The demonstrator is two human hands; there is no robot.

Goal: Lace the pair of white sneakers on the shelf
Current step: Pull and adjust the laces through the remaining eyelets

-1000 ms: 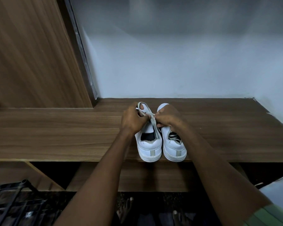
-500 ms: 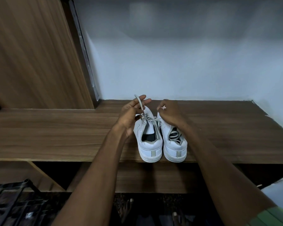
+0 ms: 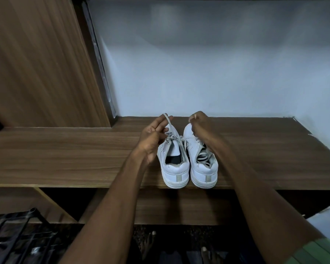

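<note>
Two white sneakers stand side by side, heels toward me, at the front edge of the wooden shelf [image 3: 65,149]. The left sneaker [image 3: 174,168] has its lace [image 3: 167,121] pulled up from the top eyelets. My left hand [image 3: 153,138] holds that lace, which runs over its extended fingers. My right hand [image 3: 198,123] hovers above the toe of the right sneaker [image 3: 204,172] with fingers curled, pinching what looks like the other lace end. A loose lace lies inside the right sneaker.
A white wall closes the shelf at the back and right. A tall wooden panel [image 3: 36,63] rises on the left. Below the shelf is a dark recess, a black metal rack [image 3: 13,235] at lower left, and bare feet [image 3: 149,242] on the floor.
Both hands have lifted and spread apart from the left sneaker's tongue. The lace ends are drawn up and outward, the left hand's fingers now extended under the lace.
</note>
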